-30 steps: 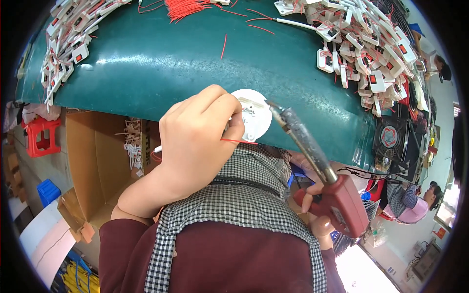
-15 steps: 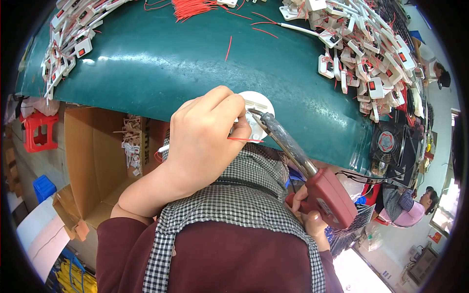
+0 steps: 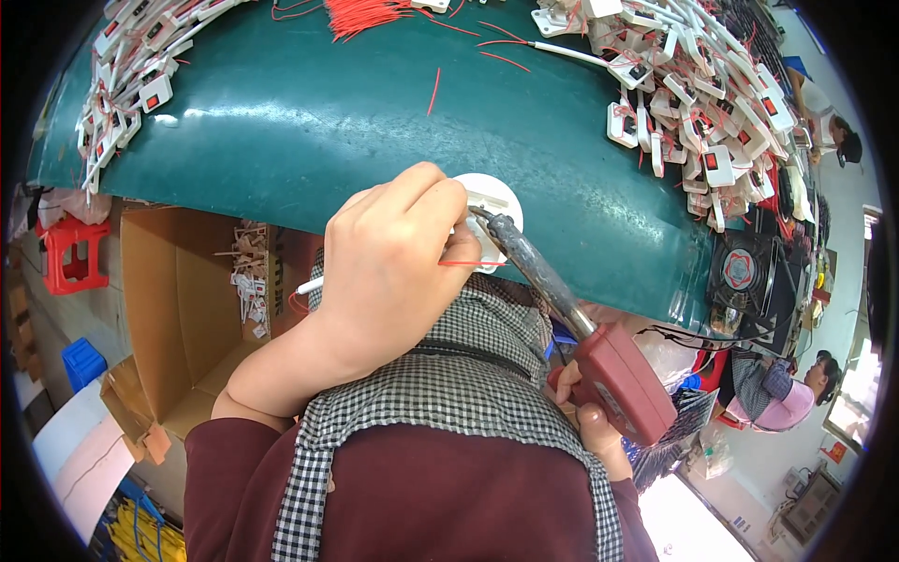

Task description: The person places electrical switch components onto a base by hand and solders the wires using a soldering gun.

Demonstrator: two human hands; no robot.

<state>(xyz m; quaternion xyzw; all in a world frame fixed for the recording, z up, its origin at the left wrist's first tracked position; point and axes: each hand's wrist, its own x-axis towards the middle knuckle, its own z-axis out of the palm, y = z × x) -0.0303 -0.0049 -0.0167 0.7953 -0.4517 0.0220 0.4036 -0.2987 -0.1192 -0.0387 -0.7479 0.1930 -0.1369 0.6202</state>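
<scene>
My left hand is closed in a pinch at the near edge of the table, with a thin red wire sticking out past its thumb. What else lies inside the fingers is hidden. A white tube end with thin red wires pokes out beyond that hand on the left. Against the fingertips sits a round white piece, with a white plastic part on it partly covered. My right hand grips the dark red soldering gun. Its long metal barrel slants up left, and the tip is beside my left fingertips over the white piece.
A green-topped table spans the front. White switch housings with red wires are heaped at the right and left. A red wire bundle lies at the far edge. An open cardboard box stands lower left; a black fan is at right.
The soldering gun has shifted slightly left, its tip closer to my left fingertips. The red wire's free end has swung a little upward and right. My left hand stays nearly in place.
</scene>
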